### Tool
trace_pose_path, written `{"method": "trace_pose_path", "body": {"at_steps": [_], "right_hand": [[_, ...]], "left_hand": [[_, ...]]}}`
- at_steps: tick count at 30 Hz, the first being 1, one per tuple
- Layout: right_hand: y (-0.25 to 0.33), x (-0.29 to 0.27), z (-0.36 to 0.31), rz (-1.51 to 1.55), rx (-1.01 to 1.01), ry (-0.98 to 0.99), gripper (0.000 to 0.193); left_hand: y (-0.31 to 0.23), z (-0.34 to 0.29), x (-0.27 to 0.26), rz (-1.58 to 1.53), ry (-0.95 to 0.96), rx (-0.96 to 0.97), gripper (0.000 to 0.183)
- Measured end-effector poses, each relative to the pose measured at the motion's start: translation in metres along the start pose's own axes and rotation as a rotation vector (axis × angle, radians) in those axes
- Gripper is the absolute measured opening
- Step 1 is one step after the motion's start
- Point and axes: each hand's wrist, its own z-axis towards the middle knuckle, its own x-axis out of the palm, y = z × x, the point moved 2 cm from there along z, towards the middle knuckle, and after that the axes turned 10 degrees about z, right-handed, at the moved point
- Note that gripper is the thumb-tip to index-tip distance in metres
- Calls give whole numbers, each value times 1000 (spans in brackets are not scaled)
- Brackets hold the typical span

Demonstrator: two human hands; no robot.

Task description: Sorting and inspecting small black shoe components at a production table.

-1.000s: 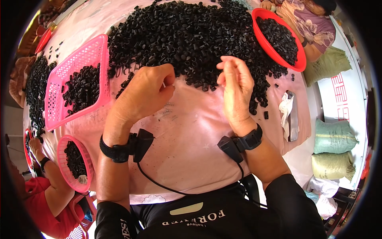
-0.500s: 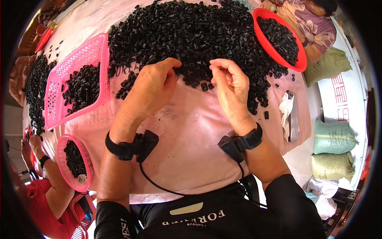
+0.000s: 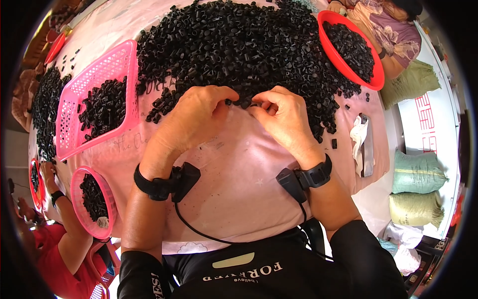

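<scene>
the round pink basket [image 3: 76, 194] sits beside the left forearm, probably for short reach; the left hand [image 3: 196, 112] and right hand [image 3: 284, 117] meet at the near edge of the heap of black pieces [image 3: 224, 45], likely where picking is easiest. right thumb and forefinger seem pinched on a black piece [image 3: 255, 104]; whether the left grips anything, i cannot tell. the heap spreads beyond, toward the red basin [image 3: 377, 80]. compared with half a second ago, the fingertips are closer together and the right knuckles turn upward
</scene>
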Motion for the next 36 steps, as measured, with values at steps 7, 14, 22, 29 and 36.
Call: {"method": "trace_pose_path", "body": {"at_steps": [7, 14, 22, 29, 36], "right_hand": [[0, -5, -1, 45, -52, 125, 17], [3, -1, 1, 459, -57, 88, 15], [5, 0, 1, 916, 348, 173, 23], [12, 3, 1, 889, 335, 193, 19], [5, 6, 3, 757, 240, 194, 15]], "left_hand": [[11, -3, -10, -22, -5, -17, 26], [11, -1, -14, -176, 13, -71, 21], [-10, 2, -18, -319, 25, -107, 17], [-6, 2, -12, -396, 17, -65, 18], [-15, 3, -14, -317, 49, -61, 19]]}}
